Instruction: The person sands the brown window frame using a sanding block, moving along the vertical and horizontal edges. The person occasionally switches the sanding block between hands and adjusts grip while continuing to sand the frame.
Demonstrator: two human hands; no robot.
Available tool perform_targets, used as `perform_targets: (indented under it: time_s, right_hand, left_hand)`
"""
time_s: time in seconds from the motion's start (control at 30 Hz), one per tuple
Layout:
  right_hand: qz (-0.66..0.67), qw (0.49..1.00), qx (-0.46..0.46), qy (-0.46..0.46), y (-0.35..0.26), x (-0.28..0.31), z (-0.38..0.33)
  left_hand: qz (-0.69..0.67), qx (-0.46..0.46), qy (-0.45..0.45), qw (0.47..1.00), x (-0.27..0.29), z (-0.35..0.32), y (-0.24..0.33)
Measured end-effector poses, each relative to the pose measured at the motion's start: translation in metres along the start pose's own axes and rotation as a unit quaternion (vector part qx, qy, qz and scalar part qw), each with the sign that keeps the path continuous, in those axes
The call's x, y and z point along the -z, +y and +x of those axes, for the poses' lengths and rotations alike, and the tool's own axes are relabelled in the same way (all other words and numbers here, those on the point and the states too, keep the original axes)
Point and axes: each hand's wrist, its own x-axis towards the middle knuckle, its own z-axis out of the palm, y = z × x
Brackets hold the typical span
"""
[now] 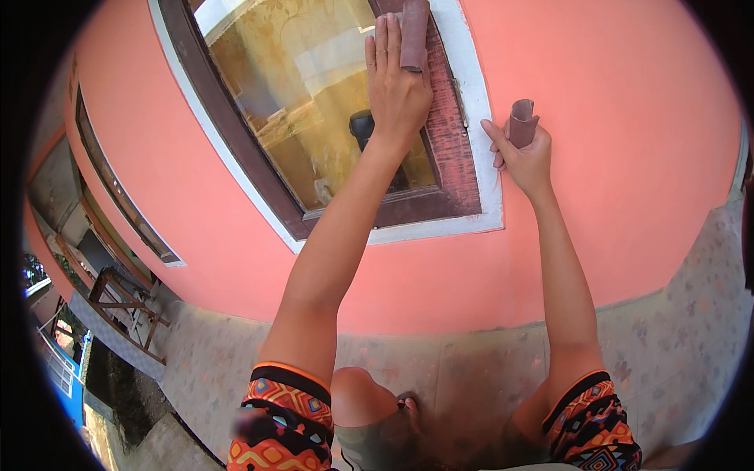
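Observation:
My left hand (399,98) is raised to the brown wooden window frame (454,169), its fingers pointing up along the right-hand side piece. A curled strip of brown sandpaper (414,38) is held at those fingers and covers part of them. The wood beside and below this hand looks scuffed, with reddish streaks through the dark finish. My right hand (529,163) is closed around a second, rolled piece of sandpaper (524,124), its thumb stretched toward the white window trim (488,188). Whether that thumb touches the trim, I cannot tell.
Window glass (314,102) with reflections fills the frame. Around it stands a salmon-pink wall (613,157), meeting a speckled tiled floor (487,361). At the left, a wooden stand (129,306) is near the floor's edge, with a lower area beyond.

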Motion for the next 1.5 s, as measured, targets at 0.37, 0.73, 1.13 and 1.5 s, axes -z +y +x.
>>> perform_targets:
  time_s: [0.37, 0.73, 1.13, 1.5]
  right_hand:
    - [-0.016, 1.000, -0.019, -0.011, -0.003, 0.002, 0.000]
    - [-0.025, 0.999, -0.026, -0.004, -0.007, 0.002, 0.001]
    - [-0.029, 0.999, -0.026, 0.004, -0.006, -0.001, 0.000]
    - [-0.014, 1.000, -0.018, -0.004, 0.000, 0.001, 0.000]
  left_hand:
    - [-0.005, 0.001, -0.015, 1.000, 0.013, -0.009, 0.008]
    - [-0.023, 0.023, -0.102, 0.994, 0.045, -0.052, 0.033]
    - [-0.031, 0.016, -0.090, 0.995, 0.039, -0.048, 0.035]
    - [-0.031, 0.015, -0.032, 0.999, 0.014, -0.019, 0.012]
